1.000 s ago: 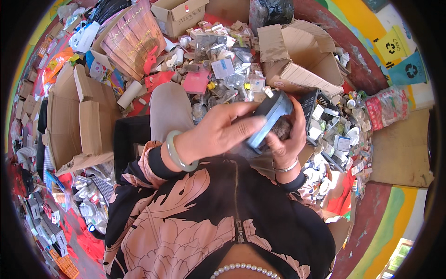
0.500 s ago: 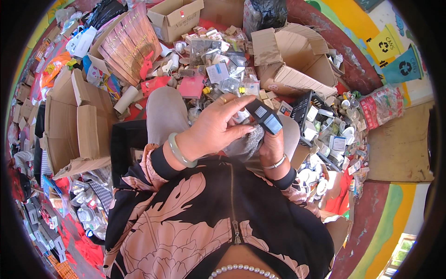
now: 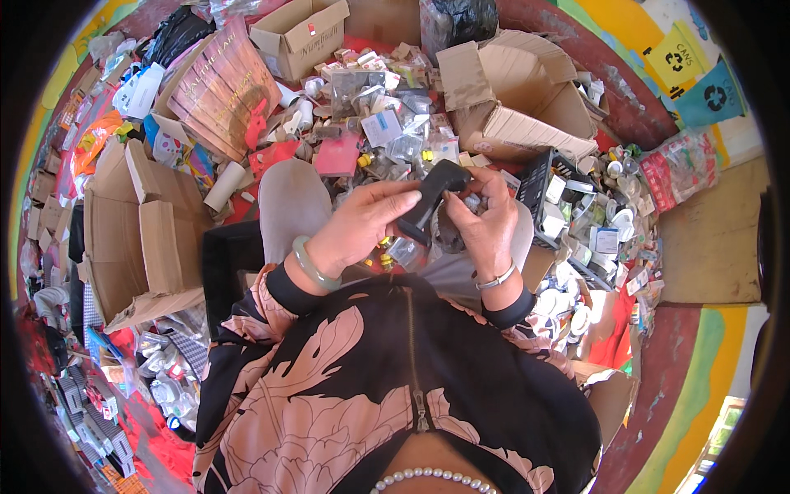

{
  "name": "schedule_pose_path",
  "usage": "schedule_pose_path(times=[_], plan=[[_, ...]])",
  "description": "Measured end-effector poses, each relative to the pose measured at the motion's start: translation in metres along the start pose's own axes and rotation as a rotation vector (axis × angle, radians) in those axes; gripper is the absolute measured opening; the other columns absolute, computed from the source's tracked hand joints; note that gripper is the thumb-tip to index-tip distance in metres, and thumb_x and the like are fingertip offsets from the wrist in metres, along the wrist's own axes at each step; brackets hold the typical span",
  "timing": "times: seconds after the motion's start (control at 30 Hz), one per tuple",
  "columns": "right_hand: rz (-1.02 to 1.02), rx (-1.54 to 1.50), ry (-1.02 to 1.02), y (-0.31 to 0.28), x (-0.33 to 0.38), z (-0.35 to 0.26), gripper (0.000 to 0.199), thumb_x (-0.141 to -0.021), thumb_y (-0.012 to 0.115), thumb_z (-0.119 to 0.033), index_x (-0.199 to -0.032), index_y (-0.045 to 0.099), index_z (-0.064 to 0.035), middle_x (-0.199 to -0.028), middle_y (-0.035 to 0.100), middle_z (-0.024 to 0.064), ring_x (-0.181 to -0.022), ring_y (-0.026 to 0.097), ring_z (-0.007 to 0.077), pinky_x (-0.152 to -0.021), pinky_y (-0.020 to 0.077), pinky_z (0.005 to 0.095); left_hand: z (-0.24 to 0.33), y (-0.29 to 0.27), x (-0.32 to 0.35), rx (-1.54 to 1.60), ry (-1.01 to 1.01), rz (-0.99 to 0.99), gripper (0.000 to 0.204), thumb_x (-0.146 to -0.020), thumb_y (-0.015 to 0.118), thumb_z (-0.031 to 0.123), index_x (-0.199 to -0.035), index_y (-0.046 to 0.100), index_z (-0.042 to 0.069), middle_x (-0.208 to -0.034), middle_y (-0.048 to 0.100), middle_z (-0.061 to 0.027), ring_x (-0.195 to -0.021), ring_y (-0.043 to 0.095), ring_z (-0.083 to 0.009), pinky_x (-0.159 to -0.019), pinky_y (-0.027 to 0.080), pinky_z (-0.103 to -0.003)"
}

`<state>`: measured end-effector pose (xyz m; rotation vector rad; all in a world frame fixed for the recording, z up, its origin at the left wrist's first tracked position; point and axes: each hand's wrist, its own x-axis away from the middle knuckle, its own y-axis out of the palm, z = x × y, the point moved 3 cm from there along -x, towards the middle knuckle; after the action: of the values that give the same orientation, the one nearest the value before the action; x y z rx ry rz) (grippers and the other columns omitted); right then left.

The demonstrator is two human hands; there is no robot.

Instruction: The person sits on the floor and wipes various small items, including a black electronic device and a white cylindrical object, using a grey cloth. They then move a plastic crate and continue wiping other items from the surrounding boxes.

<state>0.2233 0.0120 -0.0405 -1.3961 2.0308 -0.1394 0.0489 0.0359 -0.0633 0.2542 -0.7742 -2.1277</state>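
Observation:
A small black plastic object [image 3: 432, 191], with a curved upper end and a narrow lower end, is held between my two hands above my lap; its kind I cannot make out. My left hand [image 3: 362, 224] grips its left side, thumb on top. My right hand [image 3: 489, 222] pinches its upper right end between thumb and fingers. Below the hands, between my knees, lie clear plastic containers and small yellow-capped bottles [image 3: 387, 255].
Mixed scrap [image 3: 395, 107] covers the ground ahead. An open cardboard box [image 3: 527, 99] stands far right, another [image 3: 164, 239] at left, a third [image 3: 300, 37] at the back. A black crate [image 3: 539, 193] and white plastic pieces sit by my right knee.
The black object has been turned, so its light blue and white patches no longer show. It has shifted left and lower, and my right hand has come up to its upper end.

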Motion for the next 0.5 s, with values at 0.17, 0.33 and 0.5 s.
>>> schedule_pose_path(times=[0.17,0.33,0.5], plan=[[-0.157,0.009,0.042,0.005,-0.001,-0.003,0.066,-0.059,0.08,-0.019,-0.117,0.051,-0.0043,-0.073,0.06,0.0061,-0.068,0.058,0.0159,-0.064,0.0463,0.0278,-0.008,-0.016,-0.005,0.301,-0.093,0.008,0.027,-0.091,0.048,0.017,-0.106,0.053,-0.004,-0.093,0.062,-0.0117,-0.079,0.064,-0.0213,-0.068,0.055,-0.032],[-0.191,0.047,0.021,0.007,-0.001,-0.005,0.071,-0.06,0.08,-0.022,-0.121,0.048,-0.0049,-0.074,0.06,0.0072,-0.069,0.059,0.0197,-0.065,0.047,0.0298,-0.011,-0.02,-0.004,0.358,-0.11,-0.017,0.027,-0.091,0.047,0.016,-0.107,0.053,-0.004,-0.093,0.062,-0.0122,-0.08,0.064,-0.0234,-0.069,0.055,-0.034],[-0.133,0.049,0.016,0.007,0.0,-0.01,0.062,-0.064,0.077,-0.022,-0.117,0.05,-0.0046,-0.074,0.059,0.0076,-0.066,0.059,0.0205,-0.062,0.047,0.0299,-0.011,-0.016,-0.002,0.362,-0.121,-0.048,0.026,-0.091,0.048,0.015,-0.106,0.054,-0.005,-0.094,0.062,-0.0125,-0.082,0.063,-0.0217,-0.066,0.055,-0.032]])
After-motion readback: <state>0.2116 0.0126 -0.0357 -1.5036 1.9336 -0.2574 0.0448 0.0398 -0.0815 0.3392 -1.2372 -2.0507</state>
